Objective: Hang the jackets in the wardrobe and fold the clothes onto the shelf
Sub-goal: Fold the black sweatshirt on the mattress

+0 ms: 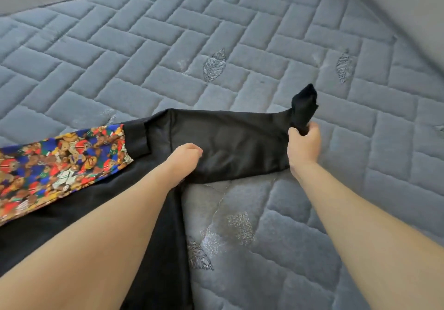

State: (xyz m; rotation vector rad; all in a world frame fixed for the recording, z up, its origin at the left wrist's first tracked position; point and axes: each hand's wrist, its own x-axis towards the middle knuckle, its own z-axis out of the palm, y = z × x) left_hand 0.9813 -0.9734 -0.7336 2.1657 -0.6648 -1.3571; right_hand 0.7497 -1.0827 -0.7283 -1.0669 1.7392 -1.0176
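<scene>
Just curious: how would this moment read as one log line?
step: straightening sleeve | right hand: grips cuff | left hand: grips black jacket at sleeve | surface: grey quilted mattress

a big grey-blue mattress (240,45) fills the view, soft and stitched in brick shapes with little leaves. plain grey walls (408,2) sit behind it.

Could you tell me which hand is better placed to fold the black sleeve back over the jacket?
Probably the right hand: it already grips the sleeve near the cuff, at its free end. The left hand rests near the shoulder, suited to anchoring the fold.
</scene>
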